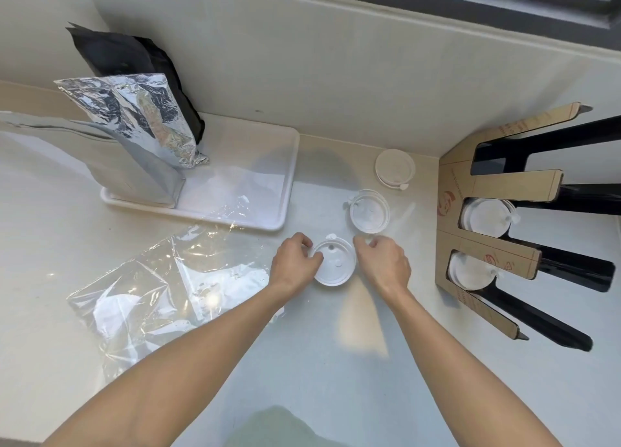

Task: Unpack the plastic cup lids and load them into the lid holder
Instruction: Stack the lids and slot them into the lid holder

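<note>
Both hands sit on the near lid stack [332,261], a short pile of white plastic cup lids on the pale counter [336,379]. Left hand [294,261] is curled round the stack's left edge, fingers partly closed & touching the rim. Right hand [383,263] is curled at the stack's right side, fingertips at the rim; can't tell how firm the grip is, or if either hand has lifted anything.

Rel. to that stack:
- 2nd lid stack [369,213] just behind & to the right, nearly touching the right hand's fingertips.
- 3rd lid stack [395,168] further back-right, near the wall.
- Lid holder [453,191], brown card front w/ black rails, well to the right; two of its slots hold lids, upper loaded lids [485,216] & lower loaded lids [470,271]. Top slot looks dark.
- Clear plastic wrapper [151,288] to the left, flat & crumpled on the counter.
- White tray [255,218] behind-left, w/ a silver foil bag [134,117], a grey pouch [134,170] & a black bag [114,54] standing in it.
</note>
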